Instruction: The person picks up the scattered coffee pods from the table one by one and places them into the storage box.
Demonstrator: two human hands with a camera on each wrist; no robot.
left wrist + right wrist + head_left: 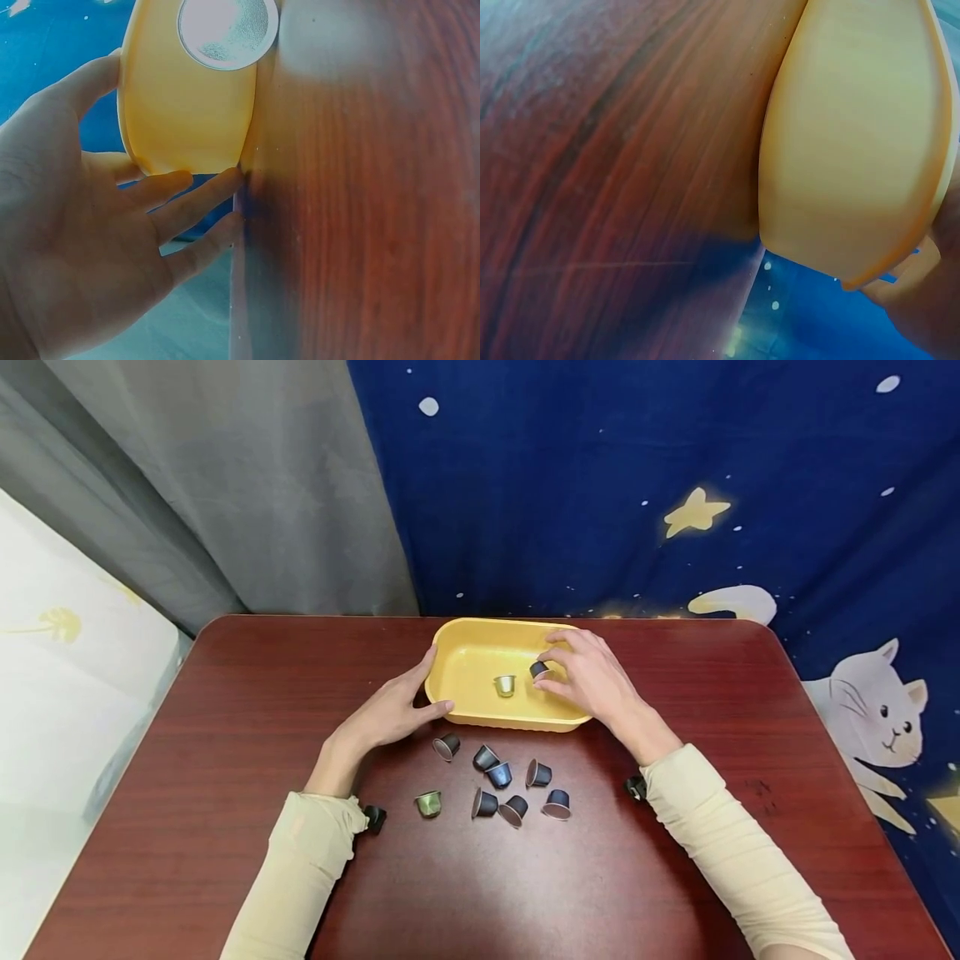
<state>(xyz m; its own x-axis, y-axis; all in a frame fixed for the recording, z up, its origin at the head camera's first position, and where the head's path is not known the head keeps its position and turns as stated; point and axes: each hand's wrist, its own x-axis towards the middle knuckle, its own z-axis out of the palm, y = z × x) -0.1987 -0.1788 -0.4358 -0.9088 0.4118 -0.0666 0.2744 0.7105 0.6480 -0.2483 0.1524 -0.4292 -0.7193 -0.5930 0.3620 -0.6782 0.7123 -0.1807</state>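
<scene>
A yellow plastic tub (480,720) stands toward the table's far edge. My left hand (393,706) holds its left end, thumb at the front rim and fingers along the end wall, as the left wrist view also shows. Over the tub's right part, my right hand (592,681) pinches a dark coffee capsule (538,670) between thumb and fingers. A gold capsule (506,686) lies inside the tub, left of that hand. In the right wrist view the tub's wall (847,150) hides most of the right hand (919,289).
In front of the tub lie several dark capsules (484,803), a blue one (498,775) and a green one (429,804). One capsule (229,30) shows its silver lid close to the left wrist camera. Curtains (540,485) hang behind the wooden table (225,793).
</scene>
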